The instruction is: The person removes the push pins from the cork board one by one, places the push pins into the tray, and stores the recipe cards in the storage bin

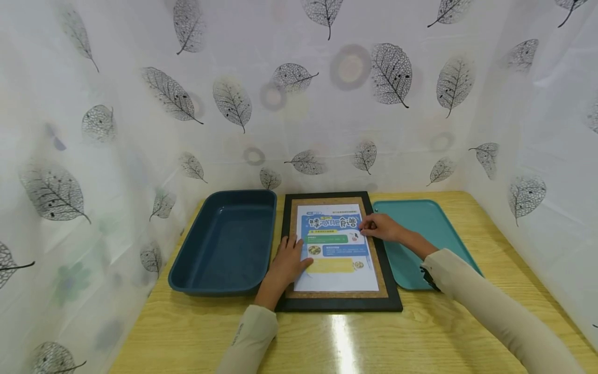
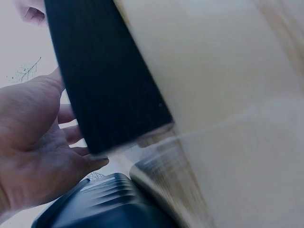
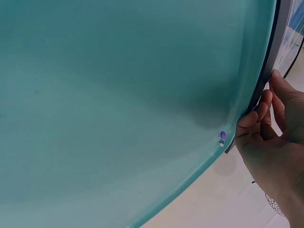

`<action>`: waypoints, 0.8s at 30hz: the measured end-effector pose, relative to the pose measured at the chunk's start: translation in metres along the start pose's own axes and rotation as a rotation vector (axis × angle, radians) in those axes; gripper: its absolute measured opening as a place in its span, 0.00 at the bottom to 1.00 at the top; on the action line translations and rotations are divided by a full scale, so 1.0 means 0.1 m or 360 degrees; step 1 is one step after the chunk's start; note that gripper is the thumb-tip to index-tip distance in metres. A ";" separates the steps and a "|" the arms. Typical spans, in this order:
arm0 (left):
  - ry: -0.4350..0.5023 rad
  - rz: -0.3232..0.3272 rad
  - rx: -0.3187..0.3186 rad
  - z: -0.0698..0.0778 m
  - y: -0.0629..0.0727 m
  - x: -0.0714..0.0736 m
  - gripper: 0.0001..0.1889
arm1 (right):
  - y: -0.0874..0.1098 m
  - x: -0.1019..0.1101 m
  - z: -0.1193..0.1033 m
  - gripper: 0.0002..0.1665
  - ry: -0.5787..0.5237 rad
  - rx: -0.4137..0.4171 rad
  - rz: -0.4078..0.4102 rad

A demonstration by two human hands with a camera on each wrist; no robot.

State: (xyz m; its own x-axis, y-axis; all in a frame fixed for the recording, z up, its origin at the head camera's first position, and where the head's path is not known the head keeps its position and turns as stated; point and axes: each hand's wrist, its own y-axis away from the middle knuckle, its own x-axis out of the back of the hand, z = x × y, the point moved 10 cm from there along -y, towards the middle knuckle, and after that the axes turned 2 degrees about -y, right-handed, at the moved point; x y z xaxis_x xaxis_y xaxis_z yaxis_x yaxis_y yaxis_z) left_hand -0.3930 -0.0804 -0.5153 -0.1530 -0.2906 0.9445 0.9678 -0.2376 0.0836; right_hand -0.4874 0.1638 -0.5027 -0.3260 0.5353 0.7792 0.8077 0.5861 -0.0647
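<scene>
A printed sheet with blue, green and yellow panels lies on a cork board in a black frame. My left hand rests flat over the board's left side, its fingers and thumb on the sheet's left edge. In the left wrist view, the left hand is beside the black frame. At the sheet's upper right edge, my right hand has curled fingers, thumb and fingertips close in a pinch. The right wrist view shows this hand over the frame; what the fingertips hold is hidden.
A deep dark-blue bin stands left of the board. To its right lies a shallow teal tray, partly under my right forearm. A purple pushpin and a clear pushpin lie in the tray's corner. Leaf-patterned curtains surround the wooden table.
</scene>
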 end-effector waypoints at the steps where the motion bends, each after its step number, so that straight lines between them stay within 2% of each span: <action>1: 0.0000 0.0000 -0.0001 0.00 0.00 0.00 0.39 | 0.00 0.00 0.00 0.08 0.0007 0.0003 0.0009; 7: -0.0006 -0.0014 0.0004 0.00 0.01 0.01 0.38 | -0.01 0.00 0.03 0.04 0.0049 0.0006 0.0017; 12: 0.0002 -0.0020 0.0012 0.00 0.01 0.00 0.39 | -0.03 0.00 -0.02 0.05 0.0064 0.0061 -0.0009; 24: 0.0005 -0.0035 0.0012 -0.01 0.01 -0.01 0.39 | -0.03 -0.03 -0.04 0.06 0.0068 0.0077 -0.0025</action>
State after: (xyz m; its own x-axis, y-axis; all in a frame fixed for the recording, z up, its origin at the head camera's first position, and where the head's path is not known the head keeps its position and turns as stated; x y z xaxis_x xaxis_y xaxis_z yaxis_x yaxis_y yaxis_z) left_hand -0.3923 -0.0808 -0.5161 -0.1746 -0.2884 0.9415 0.9657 -0.2369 0.1065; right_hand -0.4870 0.1577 -0.5018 -0.3162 0.5001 0.8062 0.7778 0.6232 -0.0816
